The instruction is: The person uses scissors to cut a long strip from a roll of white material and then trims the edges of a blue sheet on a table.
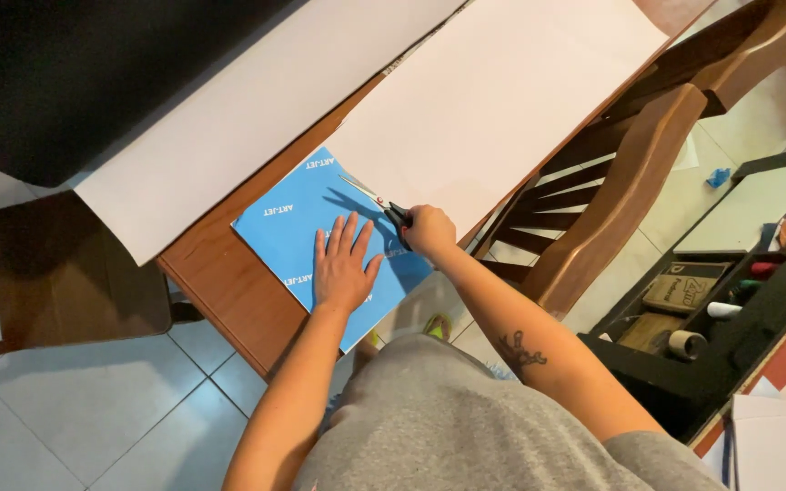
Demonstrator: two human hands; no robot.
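Note:
A blue sheet (288, 223) with white lettering lies on the near corner of a wooden table (220, 282), partly over the edge. My left hand (345, 264) rests flat on it with fingers spread. My right hand (429, 232) grips black-handled scissors (377, 204), whose metal blades are parted and point up-left along the blue sheet's upper edge, beside a large white sheet (484, 100).
A second large white sheet (247, 109) lies across the table to the left. A wooden chair (620, 173) stands right of the table. A dark shelf (730, 309) at right holds tape rolls, boxes and small items. The floor is tiled.

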